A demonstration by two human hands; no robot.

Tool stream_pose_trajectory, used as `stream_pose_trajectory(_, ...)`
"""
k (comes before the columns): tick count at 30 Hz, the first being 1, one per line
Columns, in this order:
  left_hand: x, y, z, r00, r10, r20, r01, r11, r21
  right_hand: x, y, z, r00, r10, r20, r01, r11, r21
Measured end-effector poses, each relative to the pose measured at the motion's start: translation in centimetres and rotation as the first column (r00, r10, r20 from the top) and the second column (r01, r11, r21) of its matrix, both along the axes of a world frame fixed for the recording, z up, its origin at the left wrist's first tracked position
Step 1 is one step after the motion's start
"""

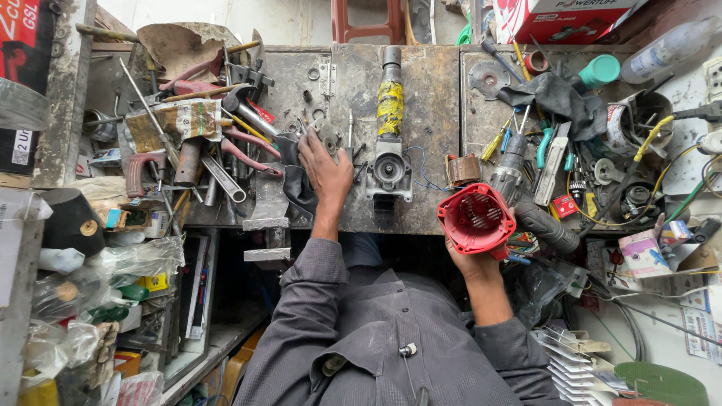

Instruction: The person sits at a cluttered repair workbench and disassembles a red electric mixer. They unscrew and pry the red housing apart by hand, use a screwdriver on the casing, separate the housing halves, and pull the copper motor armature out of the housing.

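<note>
Red motor housing point(476, 218), centre-right: clasped by right hand point(472, 259) from beneath. Left hand point(323, 169) lay flat on metal part point(328, 134). Bench point(429, 98) grimy, tool-littered.

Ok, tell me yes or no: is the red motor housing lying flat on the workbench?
No: the right hand holds the red motor housing up at the front edge of the workbench, its open end facing the camera.

Packages around a cluttered worktop point(436, 90).
Red-and-white carton point(560, 19) at one o'clock; small pink-white box point(643, 254) at four; red-black box point(19, 45) at ten.
</note>
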State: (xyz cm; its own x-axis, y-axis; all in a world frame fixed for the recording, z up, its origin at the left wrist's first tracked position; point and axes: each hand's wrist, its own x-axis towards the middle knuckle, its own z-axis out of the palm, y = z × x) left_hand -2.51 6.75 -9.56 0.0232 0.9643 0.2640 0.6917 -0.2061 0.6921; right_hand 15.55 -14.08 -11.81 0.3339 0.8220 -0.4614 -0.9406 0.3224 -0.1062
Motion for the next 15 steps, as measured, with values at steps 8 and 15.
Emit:
stream_pose_trajectory(8,0.7,-4.2,-0.5,0.970,-0.239,0.050,0.235,0.969,0.075,-1.4,0.3,0.6,0.926,0.157,0.342,-0.152,0.987,-0.043)
stream_pose_trajectory(15,1.2,-12.6,-1.7,0.737,-0.566,0.370,0.556,0.818,0.143,-2.6,0.9,1.2,0.048,0.481,0.875,-0.134,0.872,-0.471)
